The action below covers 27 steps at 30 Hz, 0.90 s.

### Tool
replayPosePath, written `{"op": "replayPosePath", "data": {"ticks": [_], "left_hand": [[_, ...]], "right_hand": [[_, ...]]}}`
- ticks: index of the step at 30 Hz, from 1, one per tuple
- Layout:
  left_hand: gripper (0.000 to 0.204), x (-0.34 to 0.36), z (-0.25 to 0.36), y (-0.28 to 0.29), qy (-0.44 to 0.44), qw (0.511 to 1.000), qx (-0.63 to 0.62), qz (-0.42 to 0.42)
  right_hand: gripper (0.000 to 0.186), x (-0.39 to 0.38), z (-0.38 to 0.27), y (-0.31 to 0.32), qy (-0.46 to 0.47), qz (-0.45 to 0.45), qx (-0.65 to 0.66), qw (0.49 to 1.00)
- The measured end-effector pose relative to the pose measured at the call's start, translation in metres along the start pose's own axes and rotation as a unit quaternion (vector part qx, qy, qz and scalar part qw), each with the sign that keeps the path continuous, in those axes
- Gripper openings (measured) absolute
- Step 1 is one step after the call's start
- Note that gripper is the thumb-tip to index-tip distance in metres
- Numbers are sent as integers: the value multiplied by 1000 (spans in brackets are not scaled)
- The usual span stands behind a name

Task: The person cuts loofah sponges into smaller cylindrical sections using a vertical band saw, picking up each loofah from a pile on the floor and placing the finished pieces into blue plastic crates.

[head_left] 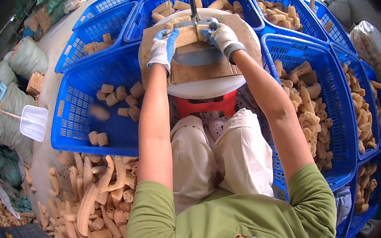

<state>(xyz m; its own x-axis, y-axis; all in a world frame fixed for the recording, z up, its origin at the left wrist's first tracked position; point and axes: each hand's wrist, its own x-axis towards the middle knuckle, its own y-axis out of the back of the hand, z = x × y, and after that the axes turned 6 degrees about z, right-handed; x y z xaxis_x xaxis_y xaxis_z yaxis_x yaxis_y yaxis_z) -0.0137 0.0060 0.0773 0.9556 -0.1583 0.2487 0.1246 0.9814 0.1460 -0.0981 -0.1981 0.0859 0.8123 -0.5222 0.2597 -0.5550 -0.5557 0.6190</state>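
Observation:
A tan loofah [186, 36] lies crosswise on the cardboard-covered round work surface [244, 51], against the thin upright blade of a cutting machine [193, 6]. My left hand [163, 48], in a white glove with blue fingers, grips its left end. My right hand [224, 37], gloved alike, has its fingers closed at the right end, close beside the blade. Both forearms reach straight forward. A metal plate [189, 23] sits just behind the loofah, and a smooth grey patch [198, 57] shows in front of it.
Blue crates ring the work surface. The left crate [79, 131] holds several short loofah pieces [122, 93]; one above it is blurred. Longer loofahs [311, 110] fill the right crate [344, 148]. A loofah pile [102, 209] lies at lower left, near a white scoop [34, 121].

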Motion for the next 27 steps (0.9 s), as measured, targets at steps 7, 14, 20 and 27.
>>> {"op": "replayPosePath", "data": {"ticks": [7,14,20,27], "left_hand": [[49,-28,-6,76,120,972,-199,34],[37,-120,-142,242,206,762,-522,323],[39,-225,-90,174,114,766,-556,302],[74,-267,-37,98,-96,950,126,269]], "right_hand": [[46,-49,15,16,-81,13,337,938],[38,-180,-49,30,0,-114,492,863],[44,-247,-88,-31,-113,-309,491,807],[52,-263,-67,-62,-224,-443,671,550]]}}
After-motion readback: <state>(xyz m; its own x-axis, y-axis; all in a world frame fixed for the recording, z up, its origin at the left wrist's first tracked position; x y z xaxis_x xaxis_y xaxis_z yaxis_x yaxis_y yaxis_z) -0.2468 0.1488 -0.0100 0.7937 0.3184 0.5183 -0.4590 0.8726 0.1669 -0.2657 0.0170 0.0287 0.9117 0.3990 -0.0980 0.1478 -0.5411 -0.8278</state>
